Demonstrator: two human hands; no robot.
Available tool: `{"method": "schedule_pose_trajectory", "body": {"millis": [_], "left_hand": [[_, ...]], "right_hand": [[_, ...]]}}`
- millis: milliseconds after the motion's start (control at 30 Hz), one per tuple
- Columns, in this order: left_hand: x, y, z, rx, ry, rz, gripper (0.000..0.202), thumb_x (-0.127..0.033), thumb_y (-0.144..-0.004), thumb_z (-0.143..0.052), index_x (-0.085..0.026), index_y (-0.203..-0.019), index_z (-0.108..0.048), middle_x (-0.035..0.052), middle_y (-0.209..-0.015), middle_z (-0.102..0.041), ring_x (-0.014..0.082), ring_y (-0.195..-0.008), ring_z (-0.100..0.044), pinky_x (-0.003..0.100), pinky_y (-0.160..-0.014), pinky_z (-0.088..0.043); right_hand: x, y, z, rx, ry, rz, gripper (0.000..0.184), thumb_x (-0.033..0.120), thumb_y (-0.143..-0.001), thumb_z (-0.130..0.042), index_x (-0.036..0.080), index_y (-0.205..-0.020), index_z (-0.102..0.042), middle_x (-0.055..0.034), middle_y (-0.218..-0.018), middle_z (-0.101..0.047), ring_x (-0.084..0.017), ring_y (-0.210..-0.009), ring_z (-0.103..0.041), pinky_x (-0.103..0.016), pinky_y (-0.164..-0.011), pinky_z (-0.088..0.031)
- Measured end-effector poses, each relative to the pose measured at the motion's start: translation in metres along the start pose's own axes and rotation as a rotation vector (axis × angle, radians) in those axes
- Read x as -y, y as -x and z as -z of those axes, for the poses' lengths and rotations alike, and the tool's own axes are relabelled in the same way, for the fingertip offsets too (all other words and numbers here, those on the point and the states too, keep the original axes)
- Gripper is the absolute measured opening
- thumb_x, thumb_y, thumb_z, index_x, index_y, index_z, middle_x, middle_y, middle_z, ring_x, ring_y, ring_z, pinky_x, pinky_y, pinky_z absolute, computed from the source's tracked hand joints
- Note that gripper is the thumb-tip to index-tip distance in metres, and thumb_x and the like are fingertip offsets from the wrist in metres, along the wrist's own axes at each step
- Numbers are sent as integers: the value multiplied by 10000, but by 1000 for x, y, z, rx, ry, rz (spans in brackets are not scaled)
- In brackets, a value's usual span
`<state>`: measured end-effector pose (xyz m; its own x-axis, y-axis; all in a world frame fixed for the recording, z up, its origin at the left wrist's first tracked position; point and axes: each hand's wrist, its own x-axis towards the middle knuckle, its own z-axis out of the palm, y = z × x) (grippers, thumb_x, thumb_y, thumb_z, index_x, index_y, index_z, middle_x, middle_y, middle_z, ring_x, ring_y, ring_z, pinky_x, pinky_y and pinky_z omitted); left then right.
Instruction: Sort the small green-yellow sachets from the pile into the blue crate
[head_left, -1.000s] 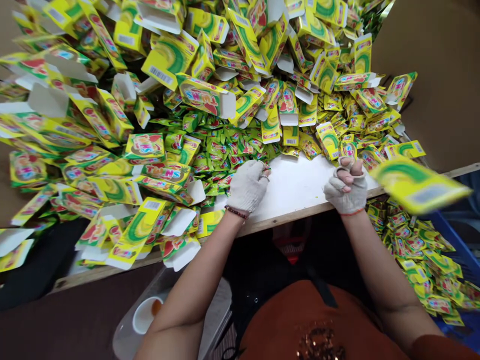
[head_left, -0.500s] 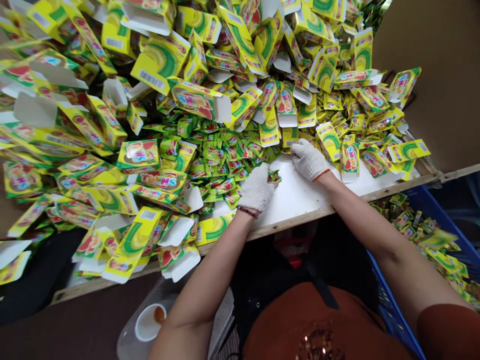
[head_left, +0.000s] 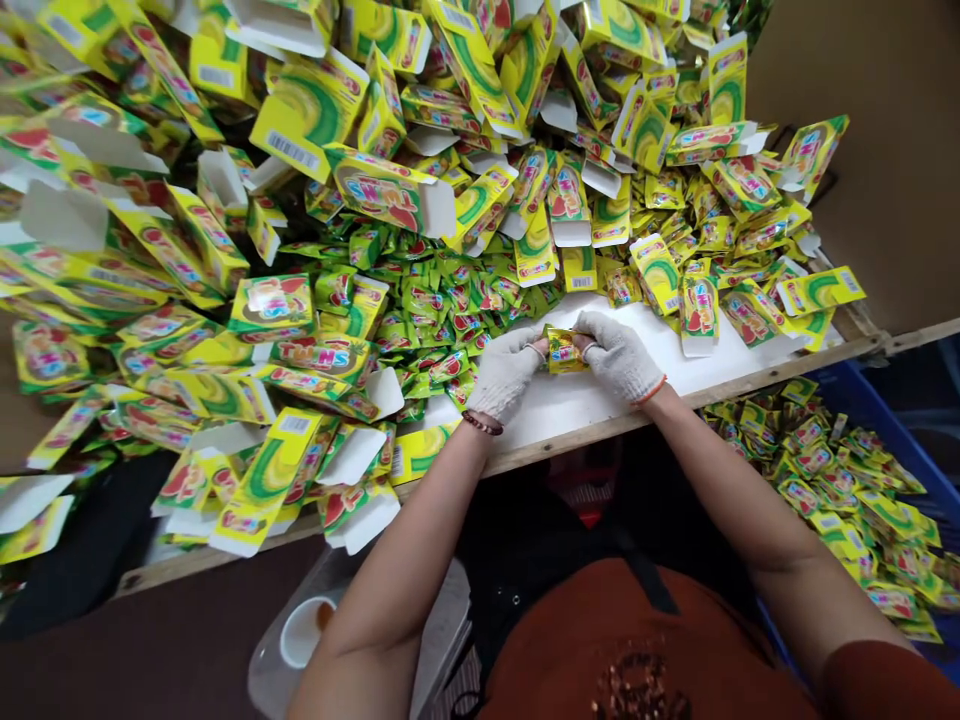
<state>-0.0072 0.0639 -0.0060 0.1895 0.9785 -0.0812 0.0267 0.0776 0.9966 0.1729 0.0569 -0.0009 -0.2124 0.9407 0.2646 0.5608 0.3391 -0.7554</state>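
Both my hands wear white knit gloves and meet over the white tabletop (head_left: 720, 365). My left hand (head_left: 504, 372) and my right hand (head_left: 619, 353) are both closed on one small yellow box (head_left: 564, 350), which they hold between them just above the table. Right behind the hands lies a heap of small green sachets (head_left: 442, 305). Beyond that rises a big pile of yellow-green cartons (head_left: 390, 190), many with open white flaps.
A blue crate (head_left: 870, 405) at the right, below the table edge, holds several packed yellow boxes (head_left: 832, 480). A clear tray with a white cup (head_left: 304, 630) sits low at the left by my knee. Cartons overhang the table's front edge at the left.
A yellow box flew off to the right a second ago. My right hand then reached forward to the pile, came back, and now both hands hold a small box together.
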Motion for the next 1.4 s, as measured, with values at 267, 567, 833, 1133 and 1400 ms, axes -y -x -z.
{"method": "schedule_pose_trajectory", "body": {"millis": [267, 567, 833, 1133, 1400], "left_hand": [[-6, 7, -5, 69, 387, 212, 279, -236, -617, -744, -161, -860, -630, 18, -778, -676, 146, -673, -663, 269, -618, -572], [-14, 10, -2, 141, 505, 305, 348, -147, -619, -723, -169, -946, -608, 59, -925, -709, 192, -812, -715, 327, -700, -621], [-13, 7, 2, 115, 503, 322, 322, -312, -681, -802, -156, -914, -643, 52, -878, -705, 170, -756, -692, 305, -679, -613], [-17, 11, -2, -9, 458, 285, 385, -201, -612, -816, -153, -931, -606, 40, -890, -706, 182, -814, -704, 352, -736, -624], [-7, 8, -16, -141, 395, 91, 390, -330, -628, -815, -175, -912, -595, 4, -810, -670, 138, -712, -654, 277, -679, -563]], "right_hand": [[-3, 2, 3, 25, 1, 50, 129, 222, -887, -483, 213, -789, -566, -32, -779, -595, -181, -727, -522, -300, -712, -441], [-4, 6, 3, -51, 177, 78, 160, 220, -907, -442, 217, -784, -546, -46, -763, -574, -195, -717, -502, -315, -674, -386], [3, 7, 2, 45, 358, 112, 150, 142, -848, -469, 205, -865, -604, -63, -808, -622, -210, -749, -521, -320, -683, -359], [8, 6, 2, -66, 417, 38, 195, 246, -930, -460, 191, -848, -627, -97, -789, -637, -224, -713, -530, -339, -672, -352], [5, 9, -6, -164, 347, 39, 171, 269, -912, -484, 203, -855, -631, -65, -741, -624, -186, -651, -499, -312, -638, -350]]}}
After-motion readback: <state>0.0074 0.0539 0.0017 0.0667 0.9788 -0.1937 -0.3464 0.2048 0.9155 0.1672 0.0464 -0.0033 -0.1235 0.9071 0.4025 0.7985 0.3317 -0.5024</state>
